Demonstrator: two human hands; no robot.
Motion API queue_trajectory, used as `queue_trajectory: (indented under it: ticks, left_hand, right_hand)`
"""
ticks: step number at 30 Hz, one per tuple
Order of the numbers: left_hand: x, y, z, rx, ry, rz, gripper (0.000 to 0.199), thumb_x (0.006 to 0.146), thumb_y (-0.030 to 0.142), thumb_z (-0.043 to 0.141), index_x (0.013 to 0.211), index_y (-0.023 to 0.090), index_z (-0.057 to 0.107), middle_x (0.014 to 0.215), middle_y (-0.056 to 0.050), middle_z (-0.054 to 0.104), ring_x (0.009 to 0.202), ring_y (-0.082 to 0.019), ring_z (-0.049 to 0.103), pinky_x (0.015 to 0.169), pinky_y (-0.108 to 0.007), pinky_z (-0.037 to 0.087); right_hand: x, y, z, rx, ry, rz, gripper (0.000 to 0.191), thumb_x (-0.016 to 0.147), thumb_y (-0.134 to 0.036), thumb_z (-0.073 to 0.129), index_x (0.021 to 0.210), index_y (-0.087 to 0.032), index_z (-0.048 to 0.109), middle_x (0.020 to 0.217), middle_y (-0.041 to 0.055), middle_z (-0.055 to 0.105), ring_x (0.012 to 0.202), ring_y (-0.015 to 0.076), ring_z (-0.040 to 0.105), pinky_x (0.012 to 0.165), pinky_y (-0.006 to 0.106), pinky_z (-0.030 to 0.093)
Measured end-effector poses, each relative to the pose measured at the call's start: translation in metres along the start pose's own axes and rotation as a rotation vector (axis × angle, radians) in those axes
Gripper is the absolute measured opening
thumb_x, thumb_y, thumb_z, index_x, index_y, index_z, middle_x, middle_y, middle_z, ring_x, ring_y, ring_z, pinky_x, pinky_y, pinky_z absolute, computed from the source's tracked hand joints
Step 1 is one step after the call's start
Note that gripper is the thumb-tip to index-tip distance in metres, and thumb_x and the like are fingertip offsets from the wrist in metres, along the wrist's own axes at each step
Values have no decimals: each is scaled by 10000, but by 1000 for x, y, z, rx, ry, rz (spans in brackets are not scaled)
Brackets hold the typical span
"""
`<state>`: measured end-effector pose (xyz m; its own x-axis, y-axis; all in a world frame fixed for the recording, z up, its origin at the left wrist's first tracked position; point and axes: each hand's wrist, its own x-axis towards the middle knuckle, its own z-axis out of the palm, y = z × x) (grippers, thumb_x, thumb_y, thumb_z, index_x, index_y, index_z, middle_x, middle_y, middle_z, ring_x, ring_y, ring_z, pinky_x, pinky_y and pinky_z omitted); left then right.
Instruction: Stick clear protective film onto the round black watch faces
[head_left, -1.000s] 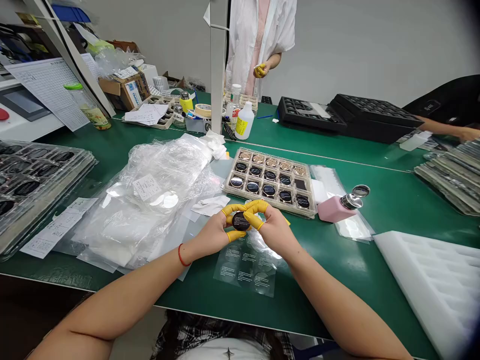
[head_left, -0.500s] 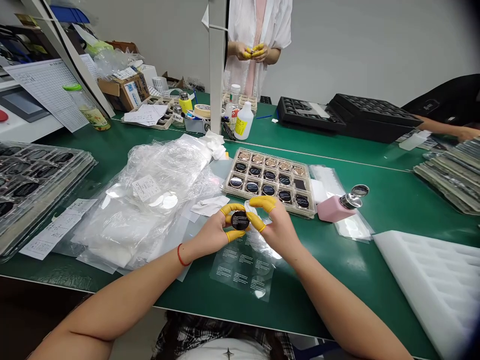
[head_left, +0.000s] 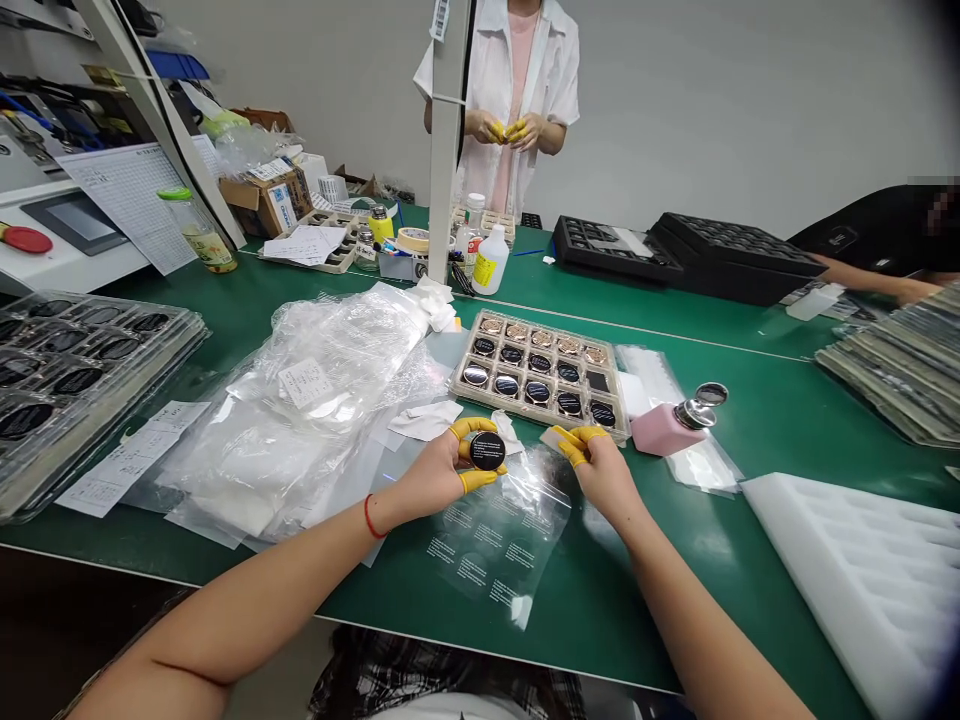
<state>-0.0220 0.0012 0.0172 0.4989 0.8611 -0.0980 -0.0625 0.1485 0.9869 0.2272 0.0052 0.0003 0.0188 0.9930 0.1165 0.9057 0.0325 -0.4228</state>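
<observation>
My left hand (head_left: 433, 468), with yellow finger cots, grips a round black disc (head_left: 487, 451) by its edge between thumb and fingers. White print shows on the disc's face. My right hand (head_left: 602, 472), also in yellow cots, is apart from the disc and pinches a small white film piece (head_left: 552, 438) at its fingertips. Beneath my hands lies a clear plastic sheet (head_left: 501, 545) printed with circles and text. Just beyond stands a beige tray (head_left: 480, 350) holding rows of round black and copper-coloured discs.
A pink dispenser bottle (head_left: 670, 430) stands to the right, and a white foam tray (head_left: 847, 575) lies at the front right. A crumpled plastic bag (head_left: 322, 400) and stacked trays (head_left: 75, 385) lie left. A co-worker stands beyond a white post; another person's arm reaches in at right.
My right hand has moved off the disc to the right, with a small white piece now at its fingertips. The clear sheet has shifted slightly, and the disc stays in my left hand.
</observation>
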Motion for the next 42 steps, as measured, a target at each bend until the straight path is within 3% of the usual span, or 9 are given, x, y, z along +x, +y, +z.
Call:
queue_trajectory:
  ticks: [4, 8, 17, 22, 29, 34, 38, 40, 42]
  left_hand:
    - [-1, -2, 2, 53, 9, 43, 516, 713, 286, 715, 1153, 209, 458, 953, -39, 627, 845, -172, 631, 777, -302, 494]
    - [0, -2, 1, 67, -6, 100, 476, 724, 218, 690, 1148, 207, 475, 991, -36, 615, 810, -144, 607, 723, -254, 481]
    - [1, -5, -2, 109, -34, 50, 517, 737, 271, 683, 1195, 194, 455, 867, -18, 615, 751, -147, 585, 667, -256, 460]
    - [3, -3, -1, 107, -15, 81, 456, 725, 264, 694, 1128, 194, 492, 910, -22, 608, 802, -145, 589, 722, -255, 467]
    - [5, -8, -4, 87, -21, 63, 448, 712, 139, 653, 1122, 196, 482, 910, -16, 612, 756, -123, 593, 642, -212, 448]
    - [5, -4, -3, 121, -3, 59, 449, 708, 158, 666, 1113, 199, 478, 872, -10, 608, 766, -132, 597, 659, -225, 455]
    - [4, 4, -2, 101, 31, 30, 457, 718, 257, 692, 1110, 208, 464, 902, -25, 607, 819, -155, 601, 732, -271, 475]
    - [3, 4, -2, 111, 29, 11, 481, 719, 269, 692, 1136, 217, 459, 882, -20, 608, 792, -154, 596, 713, -275, 475]
    - [4, 1, -2, 121, 22, 8, 504, 717, 271, 692, 1162, 224, 461, 860, -14, 613, 773, -152, 592, 701, -275, 472]
  right_hand:
    - [-22, -55, -8, 243, 212, -391, 141, 903, -241, 435, 995, -198, 533, 922, 66, 589, 847, 201, 526, 739, 337, 428]
    - [-31, -89, 4, 142, 278, -682, 147, 895, -165, 433, 967, -189, 560, 843, 62, 601, 752, 199, 477, 664, 330, 384]
    - [3, -78, 7, 168, 253, -613, 158, 878, -152, 432, 970, -180, 557, 878, 71, 593, 820, 213, 494, 714, 345, 398]
    - [-10, -73, 1, 65, 256, -745, 243, 825, -63, 447, 983, -194, 577, 872, 59, 590, 816, 208, 467, 747, 361, 385]
    - [-33, -67, 14, -121, 327, -803, 291, 766, -1, 433, 880, -202, 609, 804, 52, 592, 804, 209, 449, 883, 413, 346]
    - [-35, -63, 14, 2, 308, -746, 264, 829, -67, 410, 921, -223, 602, 827, 46, 608, 819, 207, 486, 853, 398, 372]
    - [-18, -34, 10, 256, 258, -335, 221, 884, -255, 438, 1061, -221, 566, 967, 59, 636, 863, 209, 557, 765, 354, 443]
    - [-6, -12, 11, 213, 183, -153, 236, 854, -281, 472, 1039, -198, 593, 951, 77, 651, 835, 223, 581, 703, 349, 459]
    - [3, 1, 15, 92, 131, -109, 206, 810, -260, 504, 930, -172, 646, 842, 89, 655, 788, 240, 582, 685, 370, 456]
